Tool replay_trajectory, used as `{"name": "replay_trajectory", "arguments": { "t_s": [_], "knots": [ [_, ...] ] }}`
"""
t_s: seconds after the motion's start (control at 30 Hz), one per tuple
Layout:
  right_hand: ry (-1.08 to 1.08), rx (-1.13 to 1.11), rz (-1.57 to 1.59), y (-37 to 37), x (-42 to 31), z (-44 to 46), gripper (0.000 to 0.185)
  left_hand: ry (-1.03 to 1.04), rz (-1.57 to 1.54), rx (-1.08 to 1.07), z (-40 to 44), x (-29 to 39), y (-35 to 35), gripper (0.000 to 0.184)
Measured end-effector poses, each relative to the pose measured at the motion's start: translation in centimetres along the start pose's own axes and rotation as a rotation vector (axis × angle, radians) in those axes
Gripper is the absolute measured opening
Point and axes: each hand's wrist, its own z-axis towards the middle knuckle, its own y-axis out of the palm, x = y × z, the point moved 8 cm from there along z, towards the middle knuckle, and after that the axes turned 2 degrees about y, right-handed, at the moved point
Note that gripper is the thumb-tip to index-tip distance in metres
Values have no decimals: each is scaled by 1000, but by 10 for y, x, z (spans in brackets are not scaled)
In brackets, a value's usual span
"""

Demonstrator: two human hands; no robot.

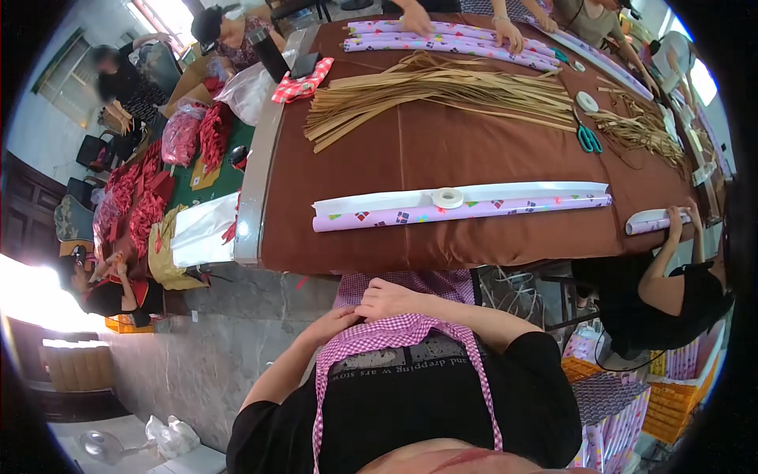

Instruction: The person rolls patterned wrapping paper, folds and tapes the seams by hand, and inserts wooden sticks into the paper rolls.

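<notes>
the right hand rests against the left hand at the front of the checked apron; whether their fingers are spread or pinching anything, i cannot tell. beyond, partly rolled lilac paper lies near the tabletop edge, a white tape roll on it.

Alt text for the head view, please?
The wearer's left hand and right hand meet at a checked apron. Ahead, on a brown-covered table, a white roll sits on a partly rolled lilac patterned sheet; beyond lie brown strips.
</notes>
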Motion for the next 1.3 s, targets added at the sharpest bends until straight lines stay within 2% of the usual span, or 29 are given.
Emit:
{"name": "replay_trajectory", "arguments": {
  "t_s": [0.07, 0.2, 0.3, 0.37, 0.43, 0.47, 0.5, 0.53, 0.57, 0.67, 0.73, 0.77, 0.8, 0.83, 0.87, 0.93, 0.97, 1.03, 1.07, 1.1, 1.17, 1.23, 1.3],
  "knots": [
    [-87, 71, -142, -8, -5, 2, 13, -4, -29, -12, 0, -6, -2, 48],
    [-65, 83, -121, -40, -2, 8, 15, 123, -125, -56, 1, -18, -4, 53],
    [4, 135, -7, -82, 3, 10, 12, 134, -193, -64, 1, -21, 2, 54],
    [142, 132, 91, -102, 18, 5, 16, 138, -92, -31, 7, -32, -1, 50],
    [196, 139, 148, -124, 24, 0, 17, 63, 194, 68, 16, -48, -8, 43],
    [259, 119, 157, -134, 29, -3, 14, 62, 200, 67, 16, -50, -9, 43],
    [320, 97, 165, -140, 35, -8, 14, 175, 529, 86, 15, -34, -8, 41],
    [329, 216, 197, -152, 39, -14, 14, 288, 858, 106, 13, -22, -4, 40],
    [326, 219, 194, -158, 40, -16, 14, 289, 862, 109, 17, -21, 0, 40],
    [460, 388, 309, -197, 53, -21, 14, 175, 581, 327, 30, -25, -11, 40],
    [498, 465, 328, -206, 61, -27, 14, 207, 1082, 188, 41, -10, -1, 32],
    [539, 536, 350, -212, 67, -32, 13, 209, 1088, 192, 43, -4, 1, 32],
    [552, 584, 358, -220, 69, -33, 13, 98, 1221, 247, 42, 2, 0, 30],
    [543, 588, 354, -225, 69, -32, 13, -17, 1350, 304, 43, 6, -4, 29],
    [599, 593, 381, -227, 74, -36, 13, -15, 1356, 314, 46, 8, -1, 29],
    [663, 604, 403, -228, 81, -42, 12, -142, 1461, 334, 47, -7, -2, 29],
    [656, 610, 404, -228, 81, -43, 12, -146, 1467, 341, 43, -20, -3, 29],
    [704, 634, 477, -226, 86, -47, 11, 191, 1279, 261, 32, -7, 8, 28],
    [698, 633, 475, -225, 86, -47, 11, 62, 958, 145, 32, -19, -1, 34],
    [728, 671, 595, -221, 90, -50, 11, 64, 956, 153, 30, -20, -9, 34],
    [746, 702, 719, -215, 93, -52, 12, 286, 676, -48, 27, -18, -7, 40],
    [787, 756, 852, -209, 97, -58, 14, 297, 691, -67, 31, -24, -10, 43],
    [769, 775, 879, -202, 103, -59, 15, 267, 1025, 7, 38, -29, -10, 39]
  ]
}}
